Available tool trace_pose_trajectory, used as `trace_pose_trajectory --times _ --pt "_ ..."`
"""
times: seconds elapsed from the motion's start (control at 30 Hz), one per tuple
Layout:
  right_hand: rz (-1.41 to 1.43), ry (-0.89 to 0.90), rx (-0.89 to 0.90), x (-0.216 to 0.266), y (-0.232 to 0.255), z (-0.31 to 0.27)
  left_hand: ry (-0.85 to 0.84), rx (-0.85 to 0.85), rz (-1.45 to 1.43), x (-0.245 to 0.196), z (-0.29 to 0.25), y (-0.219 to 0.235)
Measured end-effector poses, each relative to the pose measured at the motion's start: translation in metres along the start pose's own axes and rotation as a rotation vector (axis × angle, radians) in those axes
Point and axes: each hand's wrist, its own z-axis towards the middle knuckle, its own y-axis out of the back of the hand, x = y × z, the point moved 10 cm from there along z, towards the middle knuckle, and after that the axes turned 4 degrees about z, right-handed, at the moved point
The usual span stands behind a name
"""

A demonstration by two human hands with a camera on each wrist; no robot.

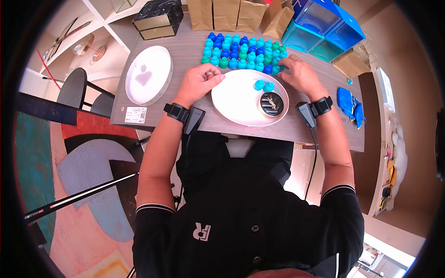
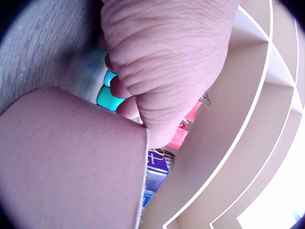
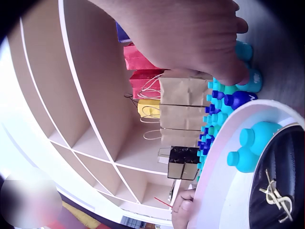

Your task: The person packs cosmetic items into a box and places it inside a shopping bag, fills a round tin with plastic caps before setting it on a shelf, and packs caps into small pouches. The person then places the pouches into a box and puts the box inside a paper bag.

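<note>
Rows of small cyan, blue and green bottles (image 1: 242,53) stand packed together on the table. My right hand (image 1: 301,76) is at their right front corner. In the right wrist view, its thumb and fingers are around a cyan bottle (image 3: 244,49). My left hand (image 1: 200,82) is at the left end of the front row with fingers curled and nothing visible in its hold; its fingers are close to a teal bottle (image 2: 109,98), and its thumb lies by the rim of a white oval tray (image 1: 227,109). Two cyan bottles (image 1: 258,85) and a round black case (image 1: 271,104) with a gold emblem sit inside it.
A second white oval tray (image 1: 155,58) lies at the left. Brown paper bags (image 1: 225,14), a black-and-gold box (image 1: 157,28) and blue clear-fronted drawers (image 1: 320,23) line the back. A blue cloth-like item (image 1: 348,104) lies on the right.
</note>
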Motion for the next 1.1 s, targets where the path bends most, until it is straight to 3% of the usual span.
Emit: trace_pose_trajectory --times 0.2,0.47,0.8,0.9,0.97,1.1 --pt "0.022 -0.050 0.020 0.005 -0.007 0.007 0.004 0.014 0.022 -0.005 0.000 0.001" --pt "0.066 0.103 0.028 0.023 -0.012 0.015 0.014 0.008 0.021 -0.005 -0.001 0.001" --pt "0.198 0.099 0.021 0.007 -0.019 0.015 -0.002 0.005 0.041 -0.006 -0.001 0.002" --pt "0.223 0.124 -0.091 0.015 0.001 0.010 0.008 0.006 0.026 -0.006 -0.001 0.002" --pt "0.372 0.015 -0.199 0.015 0.027 0.004 0.013 0.005 0.020 -0.005 -0.001 0.001" --pt "0.582 0.084 -0.221 0.063 0.056 -0.003 -0.005 0.010 -0.010 -0.002 0.000 -0.001"
